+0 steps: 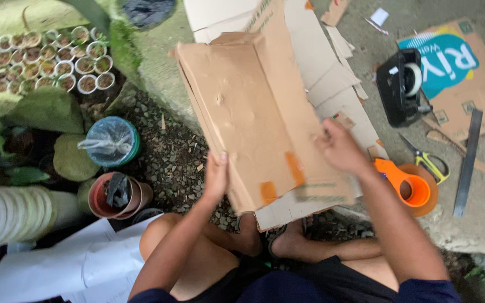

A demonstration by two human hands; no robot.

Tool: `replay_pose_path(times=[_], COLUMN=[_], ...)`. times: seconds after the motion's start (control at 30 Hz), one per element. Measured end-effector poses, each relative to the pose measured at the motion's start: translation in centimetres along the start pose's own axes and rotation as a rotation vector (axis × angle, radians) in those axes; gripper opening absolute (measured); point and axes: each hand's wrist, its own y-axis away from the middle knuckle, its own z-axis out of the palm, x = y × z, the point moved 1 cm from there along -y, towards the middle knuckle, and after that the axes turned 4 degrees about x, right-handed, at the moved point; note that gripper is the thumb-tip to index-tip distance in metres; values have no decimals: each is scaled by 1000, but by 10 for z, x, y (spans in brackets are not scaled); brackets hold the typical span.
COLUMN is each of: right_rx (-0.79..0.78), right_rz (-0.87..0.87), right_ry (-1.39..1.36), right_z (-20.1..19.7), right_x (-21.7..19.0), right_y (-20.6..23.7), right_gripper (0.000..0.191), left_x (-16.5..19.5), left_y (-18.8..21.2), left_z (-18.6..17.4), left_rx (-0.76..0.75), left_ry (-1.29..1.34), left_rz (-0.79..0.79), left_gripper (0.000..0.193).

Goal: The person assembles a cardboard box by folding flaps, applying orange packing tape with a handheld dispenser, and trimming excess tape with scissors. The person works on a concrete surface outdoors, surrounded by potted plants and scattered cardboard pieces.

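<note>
A large folded sheet of brown cardboard (248, 106) is held up in front of me, tilted, with orange tape patches near its lower edge. My left hand (216, 177) grips its lower left edge, thumb toward me. My right hand (339, 147) presses on its right side, fingers curled against the face. More cardboard sheets (332, 73) lie beneath it on the concrete. My bare knees and feet show below.
A black tape dispenser (402, 87), yellow-handled scissors (430, 160), a metal ruler (467, 163) and an orange tape gun on a brown tape roll (408, 188) lie at right. Pots (110, 193), a blue lidded tub (111, 141), seedling cups (46, 64) and white paper (79, 264) sit at left.
</note>
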Motion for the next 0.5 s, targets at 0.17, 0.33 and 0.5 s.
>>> replay_pose_path(times=[0.17,0.33,0.5], right_rx=[-44,-42,183], right_rz=[-56,-195,-277], right_ry=[521,836,844], right_z=[-42,-37,-27], right_x=[-39,-69,-77], right_y=[-39,-67,-72], right_gripper=[20,17,15], left_x=[-8,-7,13], left_y=[37,64,44], left_z=[53,99,76], left_rx=[-102,-148,-356], left_ry=[-20,114,-219], left_rz=[-284,-249,-347], left_gripper=[80,91,92])
